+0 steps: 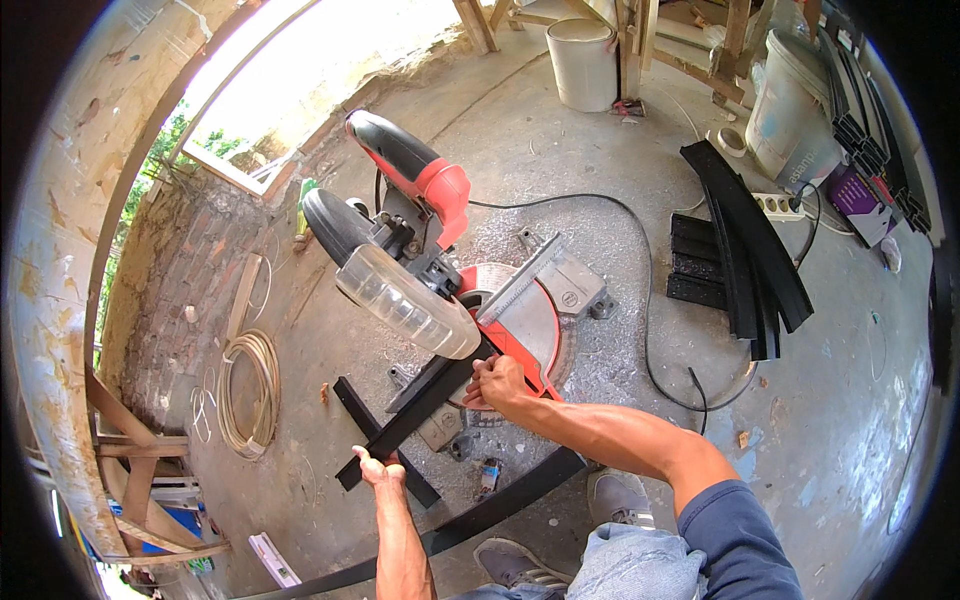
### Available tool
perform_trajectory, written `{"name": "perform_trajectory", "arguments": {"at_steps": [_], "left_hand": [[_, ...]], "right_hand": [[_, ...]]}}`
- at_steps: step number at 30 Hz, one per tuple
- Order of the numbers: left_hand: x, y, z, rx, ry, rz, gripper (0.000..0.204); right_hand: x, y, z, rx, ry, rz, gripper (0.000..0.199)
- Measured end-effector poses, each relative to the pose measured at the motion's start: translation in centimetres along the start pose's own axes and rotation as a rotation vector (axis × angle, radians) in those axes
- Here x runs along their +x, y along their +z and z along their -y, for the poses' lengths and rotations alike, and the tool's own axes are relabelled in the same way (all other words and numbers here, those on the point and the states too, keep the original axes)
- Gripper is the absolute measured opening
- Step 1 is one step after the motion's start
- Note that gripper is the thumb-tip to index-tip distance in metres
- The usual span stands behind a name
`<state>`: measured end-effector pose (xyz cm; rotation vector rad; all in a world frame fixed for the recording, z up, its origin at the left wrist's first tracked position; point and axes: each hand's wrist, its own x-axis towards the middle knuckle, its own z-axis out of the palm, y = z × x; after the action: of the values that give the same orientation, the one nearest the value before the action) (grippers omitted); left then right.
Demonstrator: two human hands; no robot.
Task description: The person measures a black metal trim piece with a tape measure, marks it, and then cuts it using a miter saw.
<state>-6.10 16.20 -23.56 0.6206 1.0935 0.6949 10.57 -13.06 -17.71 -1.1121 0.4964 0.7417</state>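
Note:
A red and black miter saw point(420, 180) stands on the floor, its head raised and its clear blade guard point(410, 300) hanging over the table. Across the saw's bed lies a black profile strip point(425, 395), its far end under the guard. Near the strip's close end, my left hand point(382, 470) grips it, thumb on top and fingers underneath. My right hand point(497, 384) is closed at the strip's edge beside the guard, fingers curled against it; the fingertips are partly hidden. A second short black piece point(355, 408) lies crosswise beneath the held strip.
A long black strip point(510, 497) crosses the floor by my shoes. More black profiles point(745, 240) are piled at right, near a power strip point(778, 207) and buckets point(583, 65). The saw's cord point(640, 240) loops rightward. A coiled hose point(250, 395) lies left.

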Motion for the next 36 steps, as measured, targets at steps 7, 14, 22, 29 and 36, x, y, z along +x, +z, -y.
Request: {"name": "perform_trajectory", "arguments": {"at_steps": [7, 14, 22, 29, 36], "left_hand": [[-11.1, 7.0, 0.7, 0.853, 0.554, -0.903, 0.064], [-18.7, 14.8, 4.5, 1.552, 1.488, 0.815, 0.039], [-14.9, 14.1, 7.8, 1.584, 1.357, 0.778, 0.033], [-15.5, 15.7, 8.5, 1.556, 1.378, 0.797, 0.032], [-14.9, 14.9, 7.9, 1.563, 1.402, 0.806, 0.034]], "right_hand": [[0.0, -1.1, 0.9, -0.034, -0.004, -0.021, 0.030], [0.8, -2.5, 2.2, -0.355, 0.032, 0.016, 0.034], [-19.9, -0.9, 20.5, -0.820, -1.153, 0.019, 0.025], [-19.5, 4.2, 34.3, -1.232, -1.762, -0.605, 0.043], [-12.4, 5.1, 35.6, -1.182, -0.840, 0.245, 0.036]]}}
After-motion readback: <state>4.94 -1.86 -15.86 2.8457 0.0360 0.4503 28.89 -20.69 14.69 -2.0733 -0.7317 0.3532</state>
